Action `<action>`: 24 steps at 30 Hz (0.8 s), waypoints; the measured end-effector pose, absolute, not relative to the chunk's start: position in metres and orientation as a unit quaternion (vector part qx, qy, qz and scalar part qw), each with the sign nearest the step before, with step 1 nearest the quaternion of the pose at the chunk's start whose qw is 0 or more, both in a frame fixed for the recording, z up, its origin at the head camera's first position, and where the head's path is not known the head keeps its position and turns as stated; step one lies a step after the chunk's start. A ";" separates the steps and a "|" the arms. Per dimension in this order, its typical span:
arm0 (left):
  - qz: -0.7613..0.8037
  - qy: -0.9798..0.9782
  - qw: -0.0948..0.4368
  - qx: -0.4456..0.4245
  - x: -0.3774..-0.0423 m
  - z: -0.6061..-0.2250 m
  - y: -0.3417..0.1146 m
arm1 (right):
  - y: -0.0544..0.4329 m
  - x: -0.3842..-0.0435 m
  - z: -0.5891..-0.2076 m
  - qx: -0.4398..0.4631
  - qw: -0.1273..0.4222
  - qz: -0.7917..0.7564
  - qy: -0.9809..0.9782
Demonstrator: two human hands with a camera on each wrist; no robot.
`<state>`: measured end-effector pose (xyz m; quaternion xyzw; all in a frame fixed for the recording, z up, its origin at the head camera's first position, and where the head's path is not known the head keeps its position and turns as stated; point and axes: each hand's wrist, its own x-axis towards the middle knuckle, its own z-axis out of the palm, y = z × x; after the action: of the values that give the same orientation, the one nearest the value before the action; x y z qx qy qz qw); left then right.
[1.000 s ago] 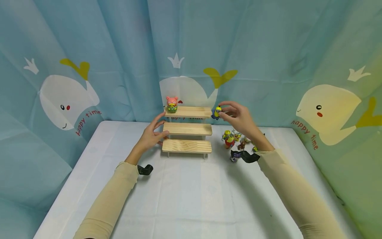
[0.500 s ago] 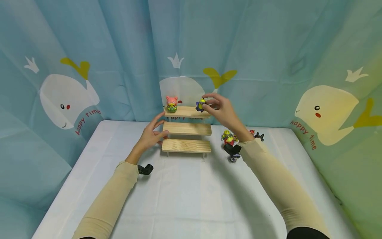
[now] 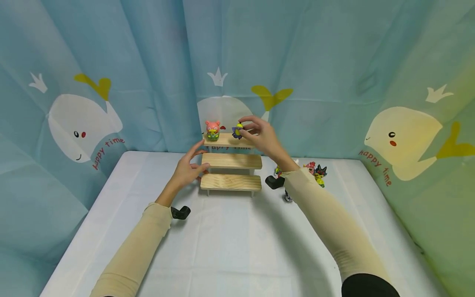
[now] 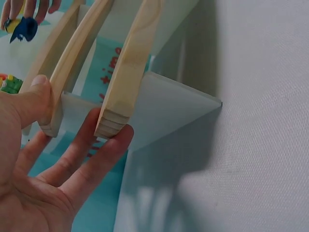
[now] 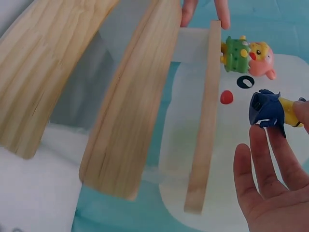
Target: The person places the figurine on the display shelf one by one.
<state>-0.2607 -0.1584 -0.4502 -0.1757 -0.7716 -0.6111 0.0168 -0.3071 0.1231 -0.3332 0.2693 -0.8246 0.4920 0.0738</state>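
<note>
A three-tier wooden display shelf (image 3: pixel 231 161) with pale supports stands at the back of the table. My left hand (image 3: pixel 186 170) holds its left end; in the left wrist view the thumb lies against the middle tier (image 4: pixel 72 67) and two fingertips meet the end of the bottom tier (image 4: pixel 126 77). My right hand (image 3: pixel 262 138) pinches a small yellow-and-blue toy figurine (image 3: pixel 236 131) over the top tier. In the right wrist view the figurine's blue base (image 5: pixel 266 110) is apart from the tier's edge. A pink-and-green figurine (image 3: pixel 212 131) stands on the top tier's left end.
Several small figurines (image 3: pixel 320 175) stand on the table right of the shelf, partly hidden behind the right forearm. A curtain (image 3: pixel 326 82) with whale prints hangs close behind the shelf. White cloth (image 3: pixel 222 239) covers the table.
My right hand has carried the yellow-and-blue figurine left, from beside the shelf's right end to above the top tier, near the pink one. The left hand stays at the shelf.
</note>
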 end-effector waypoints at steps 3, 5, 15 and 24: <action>-0.607 -0.775 0.021 -0.174 -0.261 -0.451 -0.159 | 0.117 -0.309 -0.335 0.266 0.074 0.492 -0.826; -0.608 -0.774 0.022 -0.172 -0.261 -0.452 -0.159 | 0.113 -0.314 -0.340 0.263 0.073 0.491 -0.827; -0.611 -0.772 0.021 -0.173 -0.264 -0.454 -0.159 | 0.099 -0.325 -0.350 0.245 0.060 0.493 -0.833; -0.610 -0.772 0.019 -0.175 -0.264 -0.454 -0.160 | 0.095 -0.328 -0.357 0.240 0.061 0.493 -0.834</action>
<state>-0.2640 -0.1605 -0.4537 -0.1754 -0.7724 -0.6102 0.0186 -0.3280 0.0952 -0.3573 0.2395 -0.8342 0.4929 0.0615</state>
